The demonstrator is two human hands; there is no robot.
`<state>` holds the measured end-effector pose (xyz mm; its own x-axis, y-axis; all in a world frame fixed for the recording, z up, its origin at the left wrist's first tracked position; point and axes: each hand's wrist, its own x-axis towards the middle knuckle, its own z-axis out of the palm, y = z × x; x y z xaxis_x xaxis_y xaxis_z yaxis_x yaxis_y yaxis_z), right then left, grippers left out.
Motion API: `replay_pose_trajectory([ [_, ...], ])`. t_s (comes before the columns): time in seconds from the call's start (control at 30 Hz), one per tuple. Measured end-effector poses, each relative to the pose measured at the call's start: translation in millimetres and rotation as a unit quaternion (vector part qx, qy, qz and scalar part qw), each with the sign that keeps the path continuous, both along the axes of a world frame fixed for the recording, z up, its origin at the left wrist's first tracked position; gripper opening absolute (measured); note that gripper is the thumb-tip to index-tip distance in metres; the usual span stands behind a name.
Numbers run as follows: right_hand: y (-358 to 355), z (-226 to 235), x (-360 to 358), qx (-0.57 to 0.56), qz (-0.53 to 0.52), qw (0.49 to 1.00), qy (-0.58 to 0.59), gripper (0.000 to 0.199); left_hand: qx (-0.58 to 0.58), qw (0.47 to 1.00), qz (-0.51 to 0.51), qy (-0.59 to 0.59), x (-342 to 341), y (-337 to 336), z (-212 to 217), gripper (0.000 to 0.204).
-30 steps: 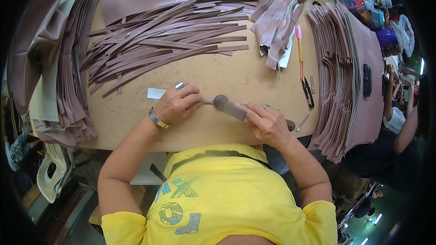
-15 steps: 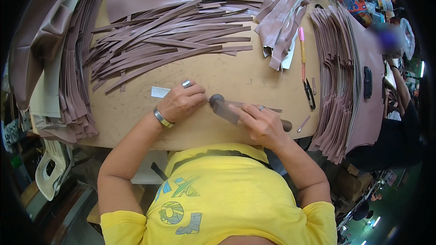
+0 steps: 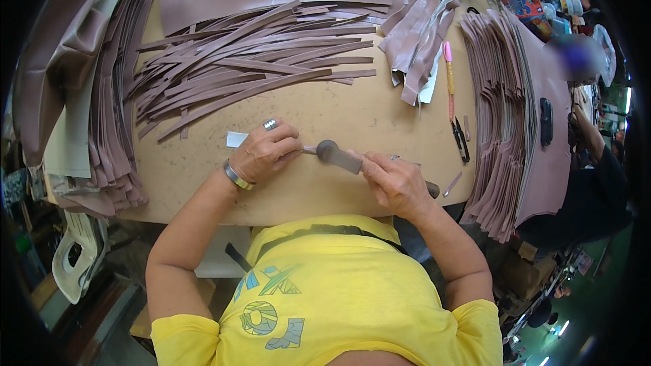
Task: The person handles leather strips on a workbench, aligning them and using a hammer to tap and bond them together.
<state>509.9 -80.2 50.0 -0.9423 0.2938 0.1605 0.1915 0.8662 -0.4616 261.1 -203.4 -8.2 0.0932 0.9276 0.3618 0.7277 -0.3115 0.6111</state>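
Left hand [image 3: 266, 152] lies knuckles up on the wooden table [image 3: 319, 112], fingers curled inward and pressed down on the near end of a narrow mauve strip [image 3: 309, 150]. A ring sits on one finger and a metal bracelet [image 3: 237, 176] circles the wrist. The left forearm runs in from seven o'clock, elbow bent outward.

Right hand [image 3: 393, 179] is closed around the handle of a hammer [image 3: 339, 157]; its round grey head rests on the strip at about nine o'clock of that hand, just beside the left fingertips. The right forearm enters from five o'clock. The two hands stand close together, each clamped on its own item, not touching one another.

The strip lies near the table's front edge, mostly hidden under the left hand and the hammer head.

At twelve o'clock of the hands a loose heap of cut strips [image 3: 251, 68] spreads across the table. At two o'clock lie a pink pen [image 3: 448, 71] and black scissors [image 3: 460, 139]. At three o'clock a tall stack of mauve pieces [image 3: 498, 115] overhangs the table's edge. A small white paper slip [image 3: 235, 139] lies touching the left hand at eleven o'clock.
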Motion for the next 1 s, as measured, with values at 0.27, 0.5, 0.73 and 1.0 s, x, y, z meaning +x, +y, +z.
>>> replay_pose_trajectory([
  [0.27,-8.5,-12.7,-4.6,-0.014,0.003,1.0,0.028,0.06,-0.013,1.0,-0.002,0.004,1.4,2.4,-5.5,0.014],
  [0.5,-5.2,-9.1,8.0,-0.048,0.009,0.998,-0.029,0.064,-0.002,1.0,-0.004,-0.004,1.5,3.5,-4.4,0.019],
  [0.73,1.4,20.7,29.2,-0.243,-0.143,0.947,0.156,0.059,0.002,1.0,0.001,-0.022,5.8,6.3,-7.9,0.02],
  [1.0,20.2,172.6,86.9,-0.046,-0.162,0.684,0.71,0.026,-0.004,1.0,0.017,-0.004,6.8,2.0,-8.9,0.02],
])
